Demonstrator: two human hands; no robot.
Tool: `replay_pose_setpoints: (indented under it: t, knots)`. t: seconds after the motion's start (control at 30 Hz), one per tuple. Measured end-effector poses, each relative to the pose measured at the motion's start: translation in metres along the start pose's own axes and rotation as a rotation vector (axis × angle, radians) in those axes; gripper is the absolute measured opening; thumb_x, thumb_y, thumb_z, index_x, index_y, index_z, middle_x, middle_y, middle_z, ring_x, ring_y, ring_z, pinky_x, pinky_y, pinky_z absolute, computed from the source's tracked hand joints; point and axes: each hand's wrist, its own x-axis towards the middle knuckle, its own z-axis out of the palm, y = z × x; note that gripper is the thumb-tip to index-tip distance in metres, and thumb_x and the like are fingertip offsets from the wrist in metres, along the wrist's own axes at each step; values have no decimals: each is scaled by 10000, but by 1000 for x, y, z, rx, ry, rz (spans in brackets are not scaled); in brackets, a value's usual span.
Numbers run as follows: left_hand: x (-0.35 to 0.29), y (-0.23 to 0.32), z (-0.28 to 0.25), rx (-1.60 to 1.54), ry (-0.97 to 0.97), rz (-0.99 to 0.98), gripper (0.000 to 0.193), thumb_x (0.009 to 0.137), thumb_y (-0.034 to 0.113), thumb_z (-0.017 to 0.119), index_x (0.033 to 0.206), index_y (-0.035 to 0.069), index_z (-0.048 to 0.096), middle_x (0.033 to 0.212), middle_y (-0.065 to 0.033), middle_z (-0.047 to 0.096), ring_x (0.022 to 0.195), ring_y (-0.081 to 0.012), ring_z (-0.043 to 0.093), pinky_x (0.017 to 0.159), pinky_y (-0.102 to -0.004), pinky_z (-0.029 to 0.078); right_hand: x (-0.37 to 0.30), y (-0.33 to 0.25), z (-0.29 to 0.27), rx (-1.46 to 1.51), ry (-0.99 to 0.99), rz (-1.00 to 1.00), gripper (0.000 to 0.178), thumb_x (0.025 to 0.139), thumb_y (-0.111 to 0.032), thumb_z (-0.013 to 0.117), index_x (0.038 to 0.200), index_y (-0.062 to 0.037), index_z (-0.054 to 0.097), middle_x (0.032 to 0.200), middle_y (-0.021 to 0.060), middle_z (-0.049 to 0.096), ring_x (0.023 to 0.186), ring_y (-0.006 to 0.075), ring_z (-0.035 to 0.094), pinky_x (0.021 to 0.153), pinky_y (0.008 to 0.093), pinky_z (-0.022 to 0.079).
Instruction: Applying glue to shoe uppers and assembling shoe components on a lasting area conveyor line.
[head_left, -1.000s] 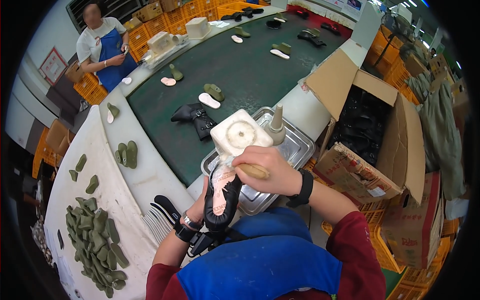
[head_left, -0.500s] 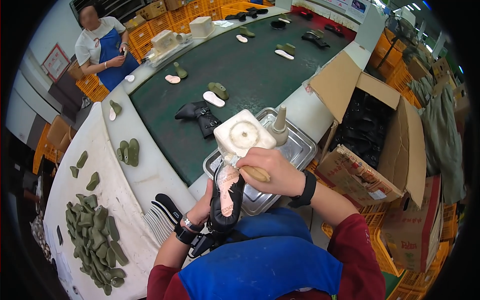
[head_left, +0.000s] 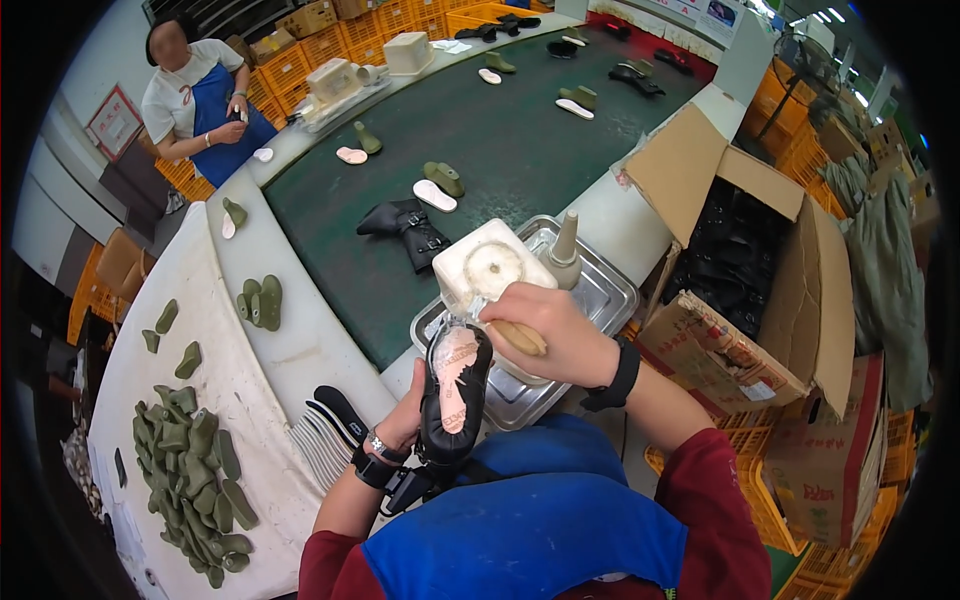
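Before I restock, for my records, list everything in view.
Shoe: one, black, pink underside, lower centre
Brush: one, tan handle, near shoe
Square tub: one, white, centre
Tray: one, silver, centre
Bottle: one, greyish, on tray
Worktop: one, dark green, middle
Footwear: several, black, on worktop
Lasts: many, olive, mostly lower left
Insoles: several, white or pink, on worktop
Open carton: one, brown, right
Crates: many, orange, back and right
Co-worker: one, blue apron, upper left
Left grip: one, bare, holding shoe
Right grip: one, bare, holding brush

Pale wall (head_left: 92, 68), red-framed sign (head_left: 115, 122), brown chair (head_left: 124, 262), stacked orange crates (head_left: 318, 47), standing fan (head_left: 800, 68), bright overhead lights (head_left: 826, 13)
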Motion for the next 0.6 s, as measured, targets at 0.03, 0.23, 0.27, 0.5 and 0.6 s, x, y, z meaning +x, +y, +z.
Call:
replay_pose_setpoints:
  t: [0.03,0.23,0.27,0.5,0.6]
  knots:
    - [0,1,1,0,0,1,905,756,759,188,1282,48,381,985,-152,589,833,-236,617,718,-308,528,0,-1,0,-1,-18,-4,140,732,-31,627,871,-29,610,772,103,585,698,266,587,616,319,473]
    - [-1,11,11,-246,67,-3,827,811,712,246,1243,26,409,802,-138,579,689,-194,587,547,-276,478,10,1,3,150,-45,-20,129,743,-88,628,858,-34,604,754,111,572,697,290,573,640,340,463]
    - [0,16,11,-239,-66,81,768,849,654,274,1243,8,406,728,-128,564,647,-190,568,519,-271,447,11,2,-1,115,3,12,127,741,-84,627,856,-31,608,749,113,577,694,286,574,640,337,462]
    - [-11,32,9,-251,-325,222,632,903,469,364,1310,-15,347,544,-56,410,504,-176,379,554,-278,302,15,-14,-22,289,122,212,133,778,-53,592,889,8,636,784,85,614,733,160,589,652,265,444]
    - [-8,29,10,-363,-387,219,619,899,443,395,1312,-16,343,566,-76,433,514,-179,394,540,-283,314,22,-21,-18,257,51,29,140,754,-35,613,889,-3,629,803,96,619,709,198,596,641,284,464]
